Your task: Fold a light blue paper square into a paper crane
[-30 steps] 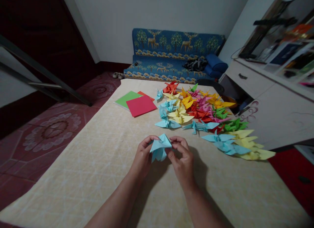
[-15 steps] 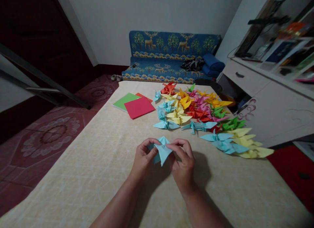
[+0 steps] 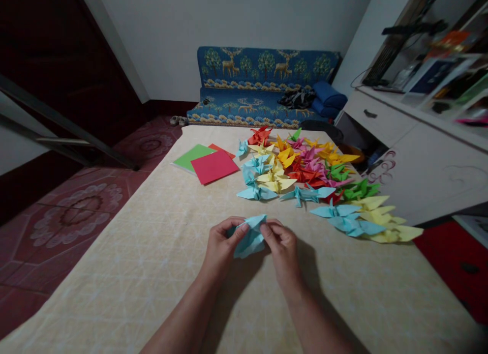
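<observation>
A partly folded piece of light blue origami paper (image 3: 250, 240) is held between both hands, just above the table's cloth. My left hand (image 3: 224, 241) pinches its left side, thumb on top and fingers behind. On the other side my right hand (image 3: 281, 244) grips the upper right edge between thumb and fingers. Creases run across the paper, and its far side is hidden from me. Beyond the hands, light blue paper cranes (image 3: 257, 192) lie on the table, with yellow cranes (image 3: 276, 183) close behind them.
Red, orange, pink and green cranes (image 3: 360, 190) spread over the right half of the table (image 3: 125, 272). Square paper sheets (image 3: 214, 167), red over green and orange, lie at the back left. A blue patterned sofa (image 3: 247, 107) stands behind, a white cabinet (image 3: 430, 160) to the right.
The blue paper has been turned in my hands: its point that faced down toward me no longer shows, and a broader creased face does. My right thumb now presses on its upper right edge.
</observation>
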A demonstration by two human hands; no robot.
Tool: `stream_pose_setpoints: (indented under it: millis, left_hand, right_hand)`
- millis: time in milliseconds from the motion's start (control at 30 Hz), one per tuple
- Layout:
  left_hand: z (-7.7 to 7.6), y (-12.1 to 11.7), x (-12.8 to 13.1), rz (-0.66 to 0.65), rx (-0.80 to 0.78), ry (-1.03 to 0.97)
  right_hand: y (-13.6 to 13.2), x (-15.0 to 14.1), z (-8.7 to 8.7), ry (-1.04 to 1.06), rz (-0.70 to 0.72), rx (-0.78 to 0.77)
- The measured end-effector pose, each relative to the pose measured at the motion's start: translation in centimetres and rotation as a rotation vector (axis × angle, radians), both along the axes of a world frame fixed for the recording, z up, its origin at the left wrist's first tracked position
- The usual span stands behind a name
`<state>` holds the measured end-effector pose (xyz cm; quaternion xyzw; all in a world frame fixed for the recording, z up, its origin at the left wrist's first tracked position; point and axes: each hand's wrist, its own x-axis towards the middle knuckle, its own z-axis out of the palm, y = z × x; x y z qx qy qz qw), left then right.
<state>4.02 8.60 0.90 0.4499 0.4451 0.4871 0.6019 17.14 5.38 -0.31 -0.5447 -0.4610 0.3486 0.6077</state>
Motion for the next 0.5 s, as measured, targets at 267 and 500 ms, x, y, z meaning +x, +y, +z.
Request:
stream_pose_setpoints:
  millis: [267, 500]
  left_hand:
    - [-1.0, -0.1, 0.1, -0.053, -0.214, -0.152]
    - [-0.2, -0.1, 0.2, -0.057, -0.341, -0.188]
  right_hand:
    - [-0.1, 0.1, -0.1, 0.147, 0.082, -0.138]
    - [0.1, -0.1, -0.4, 0.391, 0.077, -0.189]
